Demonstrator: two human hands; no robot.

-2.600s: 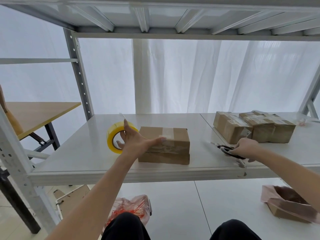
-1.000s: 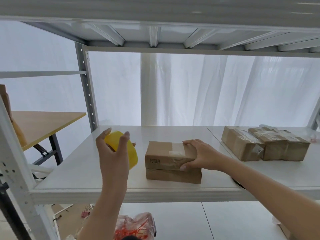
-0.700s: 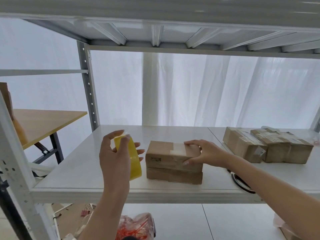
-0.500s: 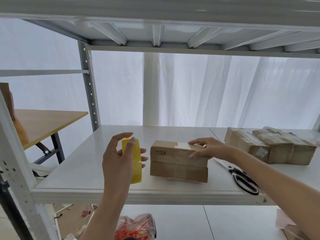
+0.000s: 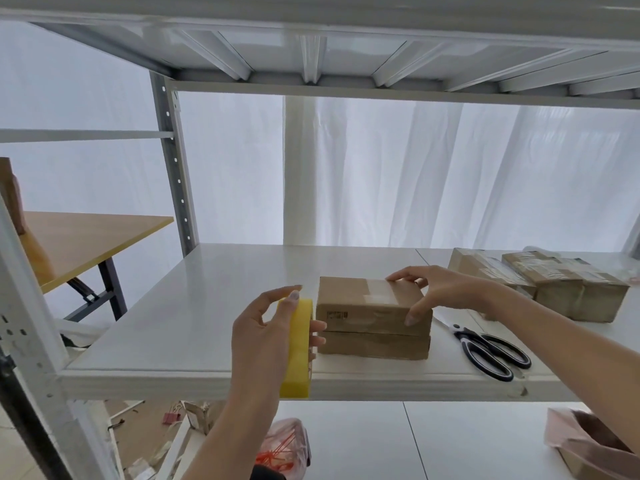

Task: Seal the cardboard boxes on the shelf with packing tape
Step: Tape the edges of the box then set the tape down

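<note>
A stack of two brown cardboard boxes [image 5: 367,308] sits near the front of the white shelf [image 5: 214,306]. The top one carries a strip of clear tape. My right hand [image 5: 436,292] grips the top box at its right end, fingers on the lid and thumb on the front face. My left hand [image 5: 266,330] holds a yellow roll of packing tape [image 5: 298,344] upright, edge-on, just left of the boxes, with the fingertips close to their left end.
Black-handled scissors [image 5: 488,349] lie on the shelf right of the stack. Taped cardboard boxes [image 5: 561,285] stand at the back right. A wooden table [image 5: 86,233] is at the left. On the lower shelf sit an open box [image 5: 595,448] and a red bag [image 5: 284,445].
My left hand lifted the tape roll off the shelf and brought it down beside the boxes' left end. My right hand left the scissors and took hold of the top box.
</note>
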